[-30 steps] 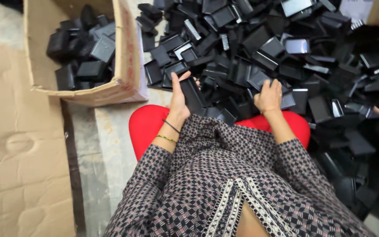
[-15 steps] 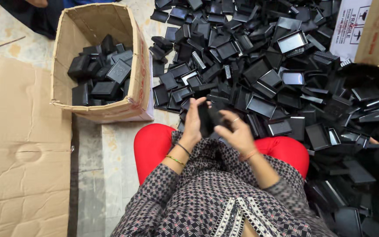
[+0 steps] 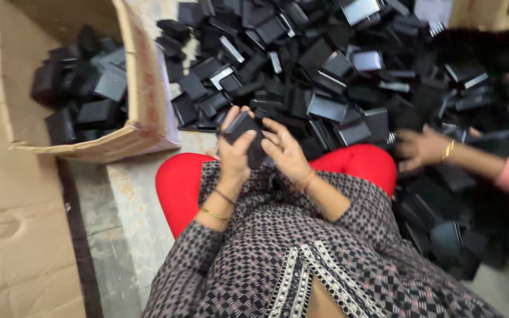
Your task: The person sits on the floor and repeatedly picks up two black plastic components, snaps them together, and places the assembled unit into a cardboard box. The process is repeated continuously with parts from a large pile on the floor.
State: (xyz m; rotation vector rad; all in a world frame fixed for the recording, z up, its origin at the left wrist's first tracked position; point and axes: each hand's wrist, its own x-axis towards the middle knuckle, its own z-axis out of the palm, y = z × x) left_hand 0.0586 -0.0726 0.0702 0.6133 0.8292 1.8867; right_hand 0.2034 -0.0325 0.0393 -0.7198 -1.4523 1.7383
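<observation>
Gripping a small black rectangular plastic case (image 3: 245, 136) with the left hand (image 3: 234, 154), fingers curled round its left edge and thumb lying along its face, just above the lap and the red cushion-like seat (image 3: 178, 188). Steadying the same case from the right with the right hand (image 3: 287, 154), fingers half spread, fingertips pressing its right side and lower corner. Probably best handled by keeping both thumbs flat on the lid and squeezing evenly along the edges, not at one corner, with the piece held square between the palms so nothing slips. Wearing thin bangles at both wrists and patterned dark sleeves. Spreading across the floor just beyond the hands, a large heap of similar black plastic cases (image 3: 337, 82), some open and showing grey insides. Standing to the left, an open brown cardboard box (image 3: 142, 88) partly filled with more black cases, its near wall bulging outward. Lying flat at the far left, a sheet of brown corrugated cardboard (image 3: 13, 235). Showing at the top right corner, another brown carton (image 3: 490, 15) with a white rectangular label (image 3: 431, 10) beside it, too blurred to make out. Reaching into the heap at the right edge, another person's hand (image 3: 422, 150) with a gold bangle and pink sleeve.
</observation>
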